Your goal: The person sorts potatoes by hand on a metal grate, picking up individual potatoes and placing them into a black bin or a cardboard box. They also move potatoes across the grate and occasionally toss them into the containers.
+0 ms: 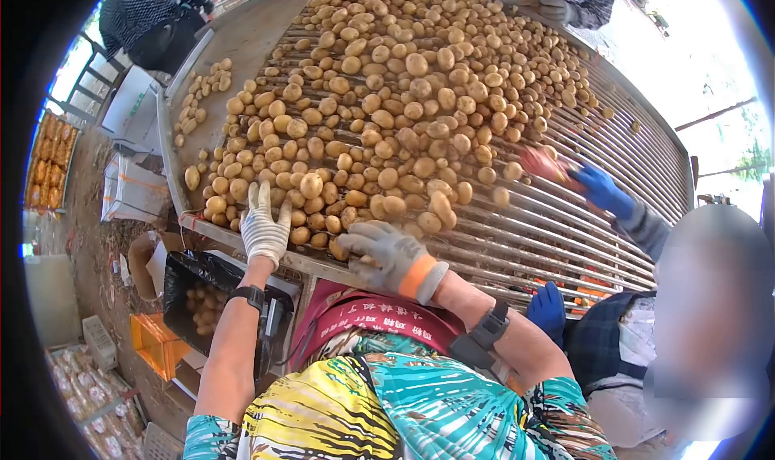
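Head view looks down on a sorting surface (565,218) of metal roller bars, heaped with small yellow potatoes (387,113) that thin out toward the bare bars on the right. The person's left hand (265,227), in a white knit glove, lies palm down on the potatoes at the near edge with fingers spread wide, holding nothing visible. The right hand (389,254), in a grey glove with an orange cuff, is cupped over potatoes at the near rim, fingers loosely curled; whether a potato is under the palm I cannot tell.

By the look of it, the step in hand is picking over the potatoes nearest the rim. A pick from here would call for closing the fingers on a single potato without nudging its neighbours off the edge.

Below the left arm, a black-lined bin (179,286) holds some potatoes, with an orange crate (153,343) beside it and cardboard boxes (133,190) on the dirt floor. On the right a co-worker's blue-gloved hand (601,187) reaches over the bars, touching something reddish and blurred. Two more people stand at the far end. It is outdoors or open-sided, with bright daylight.
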